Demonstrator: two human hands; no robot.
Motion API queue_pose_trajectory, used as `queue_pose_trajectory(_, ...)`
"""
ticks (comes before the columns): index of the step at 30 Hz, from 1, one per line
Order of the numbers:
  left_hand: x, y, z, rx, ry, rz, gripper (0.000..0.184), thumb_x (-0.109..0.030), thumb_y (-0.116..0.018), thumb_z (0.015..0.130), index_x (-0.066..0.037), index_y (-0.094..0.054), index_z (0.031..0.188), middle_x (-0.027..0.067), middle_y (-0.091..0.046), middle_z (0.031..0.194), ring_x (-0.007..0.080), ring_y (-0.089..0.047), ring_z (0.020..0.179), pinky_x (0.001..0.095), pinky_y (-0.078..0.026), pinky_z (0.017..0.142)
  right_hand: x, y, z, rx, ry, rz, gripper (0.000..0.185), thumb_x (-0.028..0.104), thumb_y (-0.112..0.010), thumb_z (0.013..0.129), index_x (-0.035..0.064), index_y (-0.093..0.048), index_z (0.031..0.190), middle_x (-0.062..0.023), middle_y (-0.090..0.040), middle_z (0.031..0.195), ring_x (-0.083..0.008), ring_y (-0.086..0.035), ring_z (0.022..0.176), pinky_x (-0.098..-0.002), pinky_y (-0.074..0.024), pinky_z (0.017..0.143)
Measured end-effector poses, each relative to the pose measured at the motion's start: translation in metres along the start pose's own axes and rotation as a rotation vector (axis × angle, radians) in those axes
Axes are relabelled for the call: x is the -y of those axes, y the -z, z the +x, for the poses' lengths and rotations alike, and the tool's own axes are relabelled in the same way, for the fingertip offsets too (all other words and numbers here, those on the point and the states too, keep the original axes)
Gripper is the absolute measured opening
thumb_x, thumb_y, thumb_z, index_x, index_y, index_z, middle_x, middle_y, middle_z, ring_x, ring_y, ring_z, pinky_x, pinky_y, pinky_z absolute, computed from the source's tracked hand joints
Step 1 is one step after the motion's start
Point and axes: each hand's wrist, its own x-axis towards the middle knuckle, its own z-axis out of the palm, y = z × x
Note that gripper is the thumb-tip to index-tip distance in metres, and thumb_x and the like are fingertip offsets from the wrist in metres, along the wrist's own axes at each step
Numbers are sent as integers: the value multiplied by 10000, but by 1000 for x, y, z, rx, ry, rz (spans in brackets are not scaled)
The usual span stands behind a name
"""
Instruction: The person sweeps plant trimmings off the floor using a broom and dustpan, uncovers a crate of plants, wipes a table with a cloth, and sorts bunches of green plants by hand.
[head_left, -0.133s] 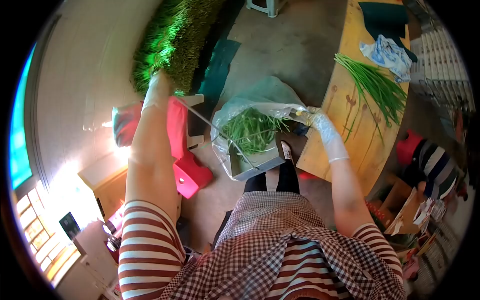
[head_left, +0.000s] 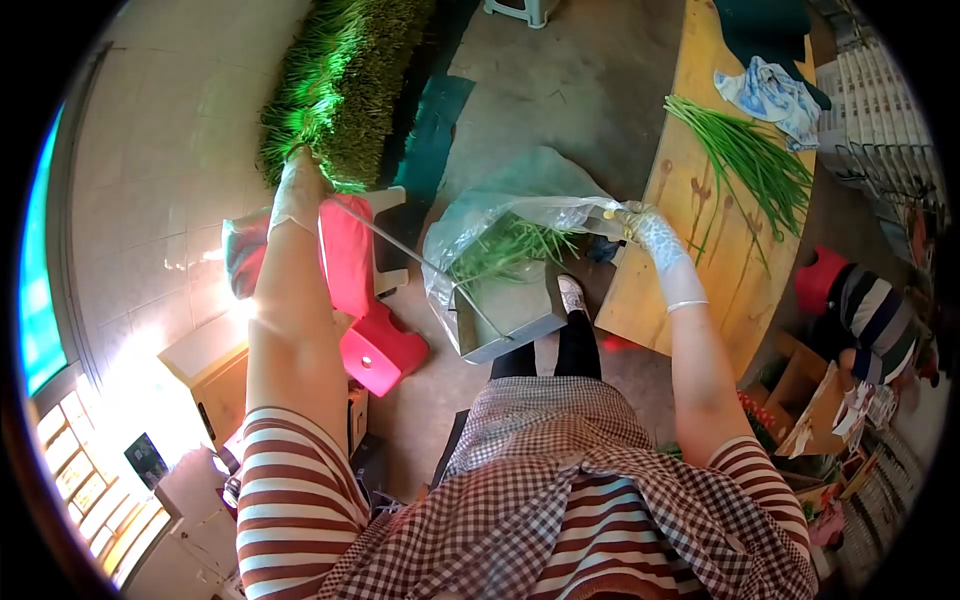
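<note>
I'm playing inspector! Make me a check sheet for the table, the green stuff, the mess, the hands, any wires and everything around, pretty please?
Surface: wooden table with dark marks.
Job's things: green leaves in a metal tray inside a clear plastic bag; long green stalks lie on the table.
Clutter: blue-and-white cloth crumpled on the table; red plastic stool on the floor.
Hands: right hand holds the bag's edge; left hand is at a big green pile, its grip unclear.
Cables: nothing seen.
Surroundings: another person in a striped top near an open cardboard box.
</note>
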Motion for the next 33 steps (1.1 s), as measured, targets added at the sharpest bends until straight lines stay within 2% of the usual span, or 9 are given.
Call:
queue_pose_trajectory(11,7,58,8,-57,-19,141,418,-495,-572,859,-116,-488,705,-17,-349,481,151,-334,393,319,-303,392,8,-27,-18,-74,-21,-405,303,234,-615,843,-1,-623,1034,-95,-649,764,-191,-624,633,-283,-486,540)
queue_pose_trajectory(17,-10,44,-11,-14,-66,127,470,-539,-577,838,-109,-577,647,16,-478,518,191,-447,445,367,-383,446,33,-39,-22,-122,244,-51,312,209,-605,850,1,-595,1082,-87,-644,767,-166,-586,612,-272,-491,600)
queue_pose_trajectory(19,-17,38,-10,-216,-21,103,456,-546,-593,825,-127,-605,645,8,-499,529,173,-463,465,347,-387,451,32,-45,-34,-53,245,194,352,205,-606,849,8,-571,1140,-84,-648,775,-157,-572,609,-277,-489,610)
queue_pose_trajectory(20,-15,43,9,-257,-55,132,434,-538,-599,824,-134,-623,666,9,-519,543,170,-479,481,346,-398,461,9,-45,-8,-37,291,219,423,205,-608,855,22,-521,1225,-119,-661,937,-217,-619,706,-314,-508,673)
queue_pose_trajectory(23,-12,37,41,-295,-137,146,381,-508,-614,826,-145,-669,726,11,-577,587,158,-526,532,344,-431,496,-2,-48,-54,-661,877,-708,449,213,-600,865,42,-487,1265,-166,-588,1154,-299,-603,966,-362,-490,832)
queue_pose_trajectory(24,-14,33,-1,-272,-137,114,368,-496,-617,828,-143,-679,744,12,-595,605,152,-541,551,343,-444,511,12,-49,-97,-581,663,-641,579,123,-610,834,119,-394,1371,-176,-497,1269,-312,-527,1120,-377,-416,964)
queue_pose_trajectory(28,-5,30,-67,-168,-166,156,354,-428,-610,857,-100,-664,736,13,-563,576,143,-500,511,333,-424,497,-60,-36,-184,-273,608,-392,497,215,-599,841,114,-459,1307,-160,-519,1256,-292,-499,1148,-368,-435,938)
queue_pose_trajectory(31,4,39,-127,15,-193,80,377,-437,-585,873,-104,-592,695,0,-466,520,126,-413,447,289,-336,437,-89,-10,-270,-140,312,-828,455,281,-602,824,128,-512,1242,-125,-555,1197,-254,-469,1168,-364,-421,952)
queue_pose_trajectory(33,20,52,-195,281,-338,130,386,-436,-560,892,-124,-484,678,-35,-335,497,93,-309,405,250,-239,398,-78,34,-316,-372,228,-1187,492,271,-617,802,114,-503,1254,-103,-540,1217,-259,-458,1182,-433,-327,1011)
